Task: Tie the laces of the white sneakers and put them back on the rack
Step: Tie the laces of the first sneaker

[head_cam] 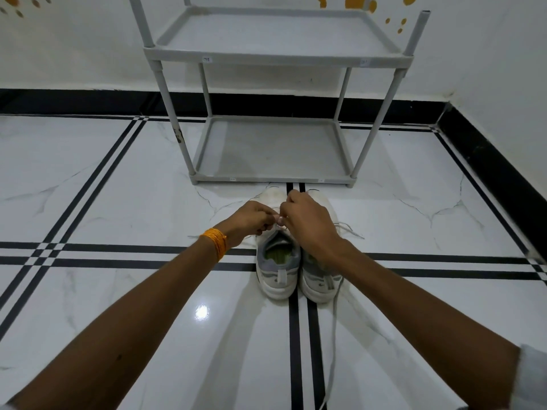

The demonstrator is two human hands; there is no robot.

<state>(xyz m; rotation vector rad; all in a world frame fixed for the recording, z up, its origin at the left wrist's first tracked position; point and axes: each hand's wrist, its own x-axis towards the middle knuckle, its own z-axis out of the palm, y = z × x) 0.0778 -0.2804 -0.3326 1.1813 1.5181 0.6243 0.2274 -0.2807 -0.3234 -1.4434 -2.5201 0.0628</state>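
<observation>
Two white sneakers with grey heels stand side by side on the floor, toes pointing at the rack. Over the left sneaker (277, 270) my left hand (251, 221) and my right hand (307, 220) meet, each pinching a piece of its white lace. The right sneaker (318, 284) is partly hidden under my right wrist. Its loose lace (333, 335) trails back toward me along the floor, and another end (350, 229) lies out to the right. The grey two-shelf rack (272, 173) stands just beyond the toes with nothing on either shelf.
The floor is glossy white marble tile (118, 187) with black stripes. A white wall with a black skirting (488, 161) runs behind the rack and along the right. An orange thread band (217, 242) circles my left wrist.
</observation>
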